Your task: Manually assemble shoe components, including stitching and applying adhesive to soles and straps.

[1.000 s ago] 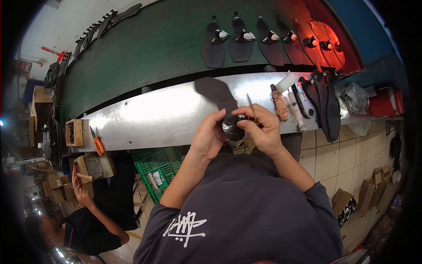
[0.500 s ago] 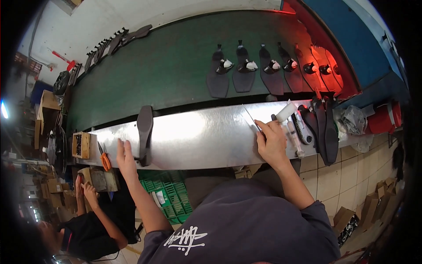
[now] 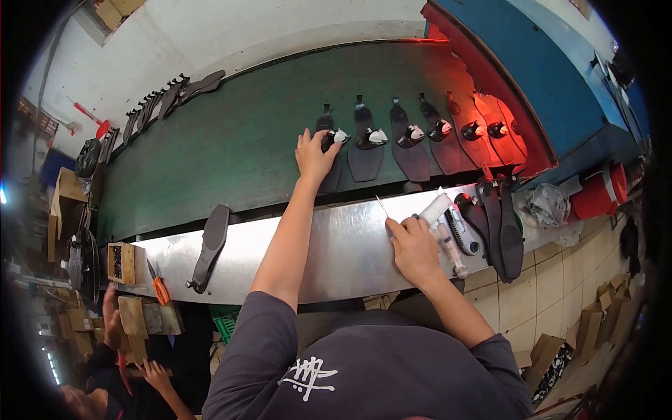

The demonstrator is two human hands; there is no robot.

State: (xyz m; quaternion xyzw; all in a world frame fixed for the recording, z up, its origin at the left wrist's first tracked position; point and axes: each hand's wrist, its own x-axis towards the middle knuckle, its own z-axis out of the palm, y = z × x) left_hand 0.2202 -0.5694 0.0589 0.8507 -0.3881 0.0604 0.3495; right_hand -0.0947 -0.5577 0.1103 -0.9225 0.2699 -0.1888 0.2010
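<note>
- My left hand (image 3: 315, 155) reaches out over the green belt (image 3: 231, 147), fingers spread, lying flat on a black sole (image 3: 327, 168); it presses rather than grips, with nothing pinched.
- That sole is the leftmost of a row of soles on the belt, and a small black-and-white part (image 3: 334, 136) sits at its top end, just beside my fingertips.
- The next sole (image 3: 365, 155) to the right carries the same kind of part, then more follow, the farthest ones lit red under the blue machine (image 3: 560, 84).
- My right hand (image 3: 413, 248) rests on the metal bench (image 3: 336, 259), fingers curled around a thin pick (image 3: 382, 207) that sticks up and away from the knuckles (its tip is too fine for me to make out).
- Just right of that hand lie a white tube (image 3: 435, 208) and a syringe (image 3: 451, 250), then a few dark soles stacked at the bench's end.
- Far left on the bench lies one sole on a last (image 3: 208, 246), well apart from both hands, with orange snips (image 3: 158, 283) near it.
- At the lower left, another person's hand (image 3: 110, 308) shows beside wooden blocks.
</note>
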